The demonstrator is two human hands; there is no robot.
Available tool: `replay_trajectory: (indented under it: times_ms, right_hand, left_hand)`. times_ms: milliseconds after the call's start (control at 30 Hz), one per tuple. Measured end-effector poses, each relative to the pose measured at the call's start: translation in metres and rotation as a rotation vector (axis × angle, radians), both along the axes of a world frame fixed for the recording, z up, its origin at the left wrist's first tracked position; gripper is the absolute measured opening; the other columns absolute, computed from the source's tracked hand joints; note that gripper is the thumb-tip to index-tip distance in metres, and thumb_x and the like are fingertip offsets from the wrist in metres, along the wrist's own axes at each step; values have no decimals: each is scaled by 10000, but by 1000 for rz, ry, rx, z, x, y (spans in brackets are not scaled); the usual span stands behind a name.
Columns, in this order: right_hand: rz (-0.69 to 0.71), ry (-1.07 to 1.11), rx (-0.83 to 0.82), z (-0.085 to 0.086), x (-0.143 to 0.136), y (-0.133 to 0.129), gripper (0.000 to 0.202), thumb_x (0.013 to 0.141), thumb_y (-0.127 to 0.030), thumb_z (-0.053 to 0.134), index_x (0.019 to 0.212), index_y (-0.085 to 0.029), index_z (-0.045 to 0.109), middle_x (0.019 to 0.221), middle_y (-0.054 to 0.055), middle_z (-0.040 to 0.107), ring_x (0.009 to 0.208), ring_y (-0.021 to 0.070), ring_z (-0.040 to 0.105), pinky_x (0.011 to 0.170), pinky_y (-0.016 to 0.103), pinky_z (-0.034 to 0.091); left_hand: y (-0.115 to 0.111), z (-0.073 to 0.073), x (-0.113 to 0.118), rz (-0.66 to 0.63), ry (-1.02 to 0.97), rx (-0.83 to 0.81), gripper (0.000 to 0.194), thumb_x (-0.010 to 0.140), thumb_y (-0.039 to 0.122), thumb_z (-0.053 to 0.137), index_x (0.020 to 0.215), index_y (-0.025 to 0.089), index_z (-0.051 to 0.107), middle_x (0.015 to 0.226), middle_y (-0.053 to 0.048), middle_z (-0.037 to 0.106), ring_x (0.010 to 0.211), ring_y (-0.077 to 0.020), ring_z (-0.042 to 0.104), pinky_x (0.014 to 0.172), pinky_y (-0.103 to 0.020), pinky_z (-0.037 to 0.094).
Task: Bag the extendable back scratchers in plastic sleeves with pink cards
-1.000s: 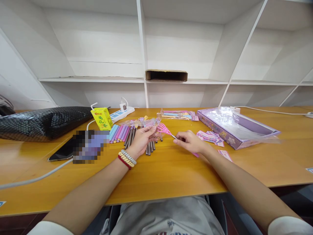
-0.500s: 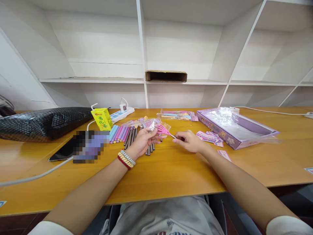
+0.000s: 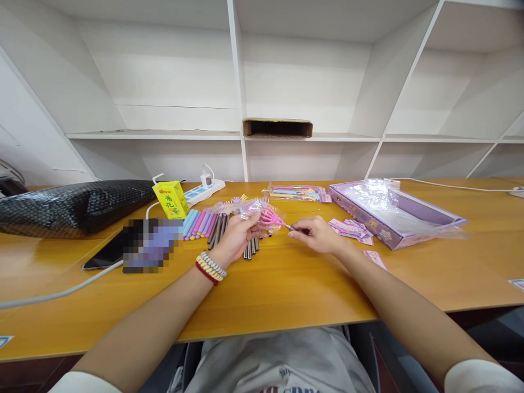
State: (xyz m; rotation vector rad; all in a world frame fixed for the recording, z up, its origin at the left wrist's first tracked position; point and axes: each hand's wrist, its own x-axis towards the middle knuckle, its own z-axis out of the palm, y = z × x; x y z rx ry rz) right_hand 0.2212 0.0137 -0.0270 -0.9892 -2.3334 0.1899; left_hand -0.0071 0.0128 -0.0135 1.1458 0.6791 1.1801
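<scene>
My left hand (image 3: 238,236) is closed on a clear plastic bag (image 3: 250,208), thumb on top. Inside or against the bag's right end is the pink claw-shaped head of a back scratcher (image 3: 271,217). My right hand (image 3: 314,233) pinches the scratcher's dark metal rod, to the right of the head. Behind and below my left hand lie several metal rods (image 3: 218,232), with yellow and purple claw heads (image 3: 237,200) showing at the far end. Beside them on the left is a row of blue, pink and purple handles (image 3: 199,225).
A purple open box (image 3: 393,240) with clear film stands on the right, near pink printed cards (image 3: 352,230). Wrapped scratchers (image 3: 297,193) lie at the back. Leftward are a yellow drink carton (image 3: 171,200), a power strip (image 3: 204,191), a tablet (image 3: 108,248) and a black wrapped parcel (image 3: 77,207).
The pink head and the bag have shifted slightly against each other, with the clear film now reaching further over the head. Both hands stay almost in place.
</scene>
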Motion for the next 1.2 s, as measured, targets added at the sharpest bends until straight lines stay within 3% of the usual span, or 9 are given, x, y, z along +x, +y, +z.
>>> replay_trajectory:
  times_ms: [367,500,600,733,867,1000,1100,1200]
  right_hand:
    - [11,8,11,-4,-9,-3,332,879,-403,436,674,-168,549,559,-18,463,509,81,350,539,218,263]
    - [1,10,-2,-5,-10,-3,332,872,-409,449,679,-164,560,558,-19,474,510,80,344,539,221,256]
    - [5,6,-15,-5,-12,-4,323,872,-406,448,689,-165,561,568,-20,479,515,78,345,543,222,255]
    - [-7,11,-43,-4,-18,-7,349,874,-411,433,643,-164,517,545,-32,425,506,74,307,537,223,253]
    - [11,52,-236,-1,-18,-9,389,853,-490,430,652,-164,491,548,-42,401,502,70,325,507,211,257]
    - [39,-8,-451,1,-6,-4,392,791,-540,496,680,-164,498,552,-44,416,488,74,355,474,211,262]
    - [19,14,-493,-1,2,2,372,813,-519,464,681,-171,470,568,-43,414,491,74,350,470,215,261]
    - [-37,42,-434,-4,1,4,398,827,-529,426,637,-180,406,560,-51,366,491,71,308,463,219,239]
  left_hand:
    - [-8,-4,10,-68,239,31,300,726,362,674,900,118,655,918,-105,679,897,-222,638,696,-292,531]
    - [-3,-4,8,-81,98,-46,252,722,330,685,853,120,639,875,-82,681,831,-184,647,745,-306,529]
    - [0,-5,7,-71,-23,-108,261,764,374,634,830,123,610,785,-66,678,700,-164,657,672,-304,545]
    - [0,-8,11,-65,5,-143,214,759,310,654,824,121,578,763,-72,679,695,-184,674,601,-262,545]
    - [0,-2,9,-82,14,-99,219,784,312,626,803,98,582,745,-107,688,704,-211,682,606,-280,558]
    - [9,9,-7,4,-59,-9,265,807,360,587,812,95,596,766,-114,701,690,-215,685,634,-322,571]
    - [18,12,-19,90,-112,13,267,809,377,579,799,110,588,782,-101,707,674,-190,682,655,-317,571]
    - [20,9,-20,118,-122,11,266,796,385,592,805,120,590,798,-89,707,684,-183,679,616,-290,567]
